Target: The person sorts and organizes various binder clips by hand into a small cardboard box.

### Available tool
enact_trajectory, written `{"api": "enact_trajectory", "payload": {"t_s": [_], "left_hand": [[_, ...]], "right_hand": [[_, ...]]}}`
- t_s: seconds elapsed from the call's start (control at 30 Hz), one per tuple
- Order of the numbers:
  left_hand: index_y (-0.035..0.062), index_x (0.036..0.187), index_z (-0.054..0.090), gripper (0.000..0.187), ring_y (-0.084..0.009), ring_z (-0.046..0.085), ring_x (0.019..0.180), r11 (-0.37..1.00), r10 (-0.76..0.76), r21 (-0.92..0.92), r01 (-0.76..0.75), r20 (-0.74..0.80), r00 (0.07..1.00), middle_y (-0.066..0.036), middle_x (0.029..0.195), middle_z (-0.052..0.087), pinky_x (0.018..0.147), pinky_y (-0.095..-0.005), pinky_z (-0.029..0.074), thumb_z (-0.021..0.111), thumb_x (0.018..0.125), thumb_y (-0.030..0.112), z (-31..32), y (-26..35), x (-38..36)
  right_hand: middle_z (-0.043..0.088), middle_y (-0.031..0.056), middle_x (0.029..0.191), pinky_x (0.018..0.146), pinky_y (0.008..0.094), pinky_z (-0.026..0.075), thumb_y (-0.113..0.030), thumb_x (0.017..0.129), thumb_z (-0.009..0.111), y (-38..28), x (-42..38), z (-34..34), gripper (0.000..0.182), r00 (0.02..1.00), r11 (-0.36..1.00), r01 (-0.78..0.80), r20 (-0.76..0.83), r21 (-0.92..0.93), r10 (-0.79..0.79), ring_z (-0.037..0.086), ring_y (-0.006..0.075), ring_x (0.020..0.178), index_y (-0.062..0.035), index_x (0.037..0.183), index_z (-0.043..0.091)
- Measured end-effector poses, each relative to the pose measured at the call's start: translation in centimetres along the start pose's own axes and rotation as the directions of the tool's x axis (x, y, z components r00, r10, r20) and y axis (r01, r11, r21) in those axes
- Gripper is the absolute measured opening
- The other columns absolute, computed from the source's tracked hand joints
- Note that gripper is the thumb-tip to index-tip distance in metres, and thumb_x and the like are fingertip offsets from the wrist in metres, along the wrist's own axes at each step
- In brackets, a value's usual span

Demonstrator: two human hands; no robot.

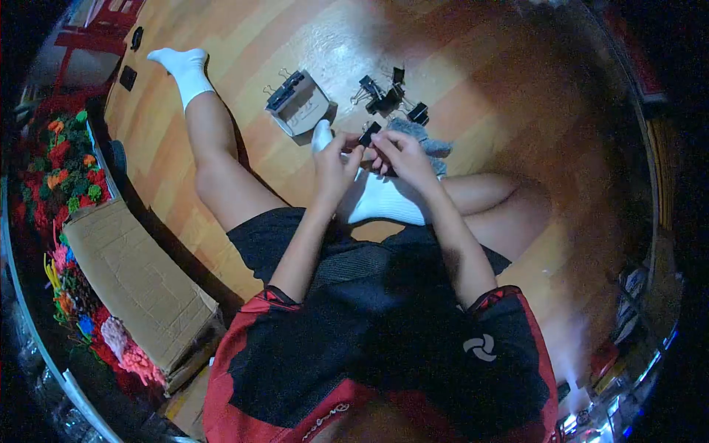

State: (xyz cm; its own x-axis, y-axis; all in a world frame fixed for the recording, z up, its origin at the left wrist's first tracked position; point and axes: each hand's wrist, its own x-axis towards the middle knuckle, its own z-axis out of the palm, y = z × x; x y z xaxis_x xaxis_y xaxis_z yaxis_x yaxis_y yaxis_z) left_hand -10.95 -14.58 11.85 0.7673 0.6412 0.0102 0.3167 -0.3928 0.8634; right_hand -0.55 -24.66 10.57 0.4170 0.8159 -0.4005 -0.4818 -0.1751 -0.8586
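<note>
Between my two hands is a black binder clip (370,134), held above my white-socked foot. My left hand (338,164) pinches it from the left, and my right hand (403,156) has its fingers closed on the right side. Just beyond, a grey cloth (422,136) lies on the floor beside my right hand. Several loose black binder clips (384,97) sit in a pile farther out. To the left of the pile stands a small light-coloured open box (307,117), with black binder clips (286,90) fixed along its far left edge.
A brown cardboard box (140,273) lies at the left, beside a bank of colourful yarn-like tufts (63,170). My stretched leg (214,148) crosses the wooden floor (258,37). Two small dark objects (128,77) lie near the far left edge.
</note>
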Motion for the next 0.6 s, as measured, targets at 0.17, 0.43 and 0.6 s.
{"api": "enact_trajectory", "payload": {"t_s": [0.17, 0.43, 0.6], "left_hand": [[-0.0012, 0.087, 0.056, 0.019, -0.0132, 0.057, 0.067, 0.999, 0.027, 0.04, -0.032, 0.106, 0.994, -0.009, 0.075, 0.06, 0.061, -0.0247, 0.044, 0.058, 0.076, 0.014, -0.6, 1.0, 0.7], [0.0, 0.065, 0.049, 0.034, -0.0128, 0.047, 0.05, 0.935, -0.284, -0.252, 0.25, -0.108, 0.953, -0.004, 0.053, 0.047, 0.047, -0.0265, 0.036, 0.041, 0.086, 0.025, -0.7, 2.0, 1.7], [0.0068, 0.063, 0.051, 0.027, -0.0076, 0.041, 0.048, 0.641, -0.413, -0.631, 0.436, 0.195, 0.89, 0.001, 0.054, 0.044, 0.044, -0.0224, 0.031, 0.043, 0.084, 0.022, -1.3, 1.4, 2.1]], "right_hand": [[0.052, 0.0007, 0.06, 0.045, 0.0196, 0.039, -0.022, 0.084, 0.048, 0.4, 0.1, -0.4, 0.023, 0.993, 0.994, 0.095, -0.059, -0.062, -0.099, 0.049, 0.0064, 0.051, -0.0019, 0.075, 0.054], [0.052, -0.0014, 0.067, 0.05, 0.0171, 0.038, -0.016, 0.084, 0.049, -0.1, -0.7, 0.1, 0.016, 0.968, 0.918, 0.247, 0.03, -0.309, -0.251, 0.046, 0.0031, 0.057, -0.0011, 0.086, 0.055], [0.057, 0.0066, 0.067, 0.053, 0.023, 0.041, -0.013, 0.08, 0.051, -0.5, -1.1, -0.2, 0.016, 0.944, 0.902, 0.331, 0.113, -0.277, -0.311, 0.051, 0.009, 0.059, 0.0013, 0.083, 0.056]]}}
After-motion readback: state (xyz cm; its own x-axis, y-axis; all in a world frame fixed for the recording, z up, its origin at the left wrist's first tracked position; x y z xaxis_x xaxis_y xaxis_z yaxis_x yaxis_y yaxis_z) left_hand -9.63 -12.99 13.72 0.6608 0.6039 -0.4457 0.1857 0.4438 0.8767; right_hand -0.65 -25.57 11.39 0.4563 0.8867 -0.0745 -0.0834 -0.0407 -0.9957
